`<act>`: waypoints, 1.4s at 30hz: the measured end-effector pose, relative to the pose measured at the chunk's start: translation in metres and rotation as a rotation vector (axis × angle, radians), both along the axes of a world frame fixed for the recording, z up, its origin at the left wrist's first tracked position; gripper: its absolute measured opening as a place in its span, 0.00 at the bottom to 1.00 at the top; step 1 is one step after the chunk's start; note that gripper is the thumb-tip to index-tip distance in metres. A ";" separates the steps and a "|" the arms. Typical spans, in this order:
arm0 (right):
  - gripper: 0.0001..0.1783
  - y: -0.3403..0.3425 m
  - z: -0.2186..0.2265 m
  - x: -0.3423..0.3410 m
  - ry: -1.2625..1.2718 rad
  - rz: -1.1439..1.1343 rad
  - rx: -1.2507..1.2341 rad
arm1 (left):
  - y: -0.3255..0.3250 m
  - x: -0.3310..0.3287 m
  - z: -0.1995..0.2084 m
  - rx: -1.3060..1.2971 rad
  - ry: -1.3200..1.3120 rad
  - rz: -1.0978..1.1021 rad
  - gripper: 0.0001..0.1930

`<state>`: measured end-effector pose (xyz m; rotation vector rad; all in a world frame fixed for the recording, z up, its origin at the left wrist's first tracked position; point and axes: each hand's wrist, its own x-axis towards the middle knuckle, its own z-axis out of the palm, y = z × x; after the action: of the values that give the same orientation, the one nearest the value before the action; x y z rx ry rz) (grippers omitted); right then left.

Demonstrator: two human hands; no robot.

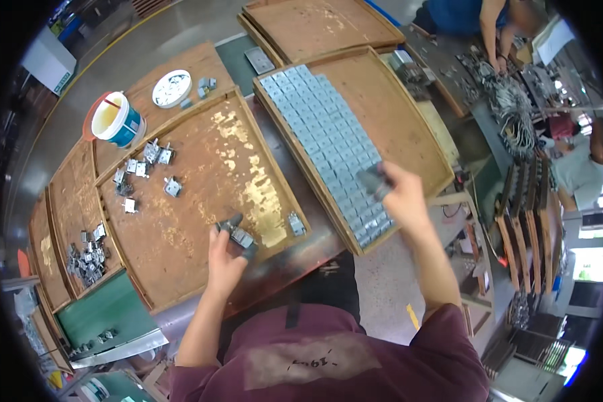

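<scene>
My left hand (pixel 226 262), with dark coverings on its fingertips, is closed on a small silvery box-shaped metal part (pixel 242 237) above the brown wooden tray (pixel 201 174). Close by, at that tray's near right corner, lies a single metal part (pixel 296 224). Over the second wooden tray (pixel 388 100) on the right is my right hand (pixel 406 198), its covered fingertips pinched together and blurred. Whatever they hold cannot be made out. Beneath those fingers, tight rows of pale grey box-shaped metal parts (pixel 321 127) fill the tray's left portion.
Several loose metal parts (pixel 141 167) lie on the left tray, and a heap (pixel 90 258) sits farther left. Behind are a white bucket (pixel 119 124) and a round white lid (pixel 172 89). A co-worker's hands (pixel 499 63) handle metal pieces at the upper right.
</scene>
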<state>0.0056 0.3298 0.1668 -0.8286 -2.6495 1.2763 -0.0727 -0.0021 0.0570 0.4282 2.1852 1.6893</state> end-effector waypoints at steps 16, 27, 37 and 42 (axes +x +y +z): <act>0.27 0.124 -0.132 -0.304 -0.172 -0.033 -0.034 | 0.019 -0.012 -0.038 -0.139 -0.282 -0.285 0.28; 0.28 0.151 -0.148 -0.306 -0.054 -0.102 0.141 | 0.062 -0.004 -0.016 -0.259 -0.138 -0.245 0.21; 0.18 0.146 -0.142 -0.294 0.167 -0.195 -0.288 | 0.025 0.018 0.002 -0.079 -0.124 -0.173 0.28; 0.15 0.106 -0.091 -0.231 0.414 -0.037 -0.816 | -0.044 -0.033 -0.002 -0.361 0.368 0.211 0.22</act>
<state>-0.2254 0.4355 0.0758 -0.5635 -1.7587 2.2569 -0.1061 -0.0465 0.0554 0.4491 2.8239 1.3450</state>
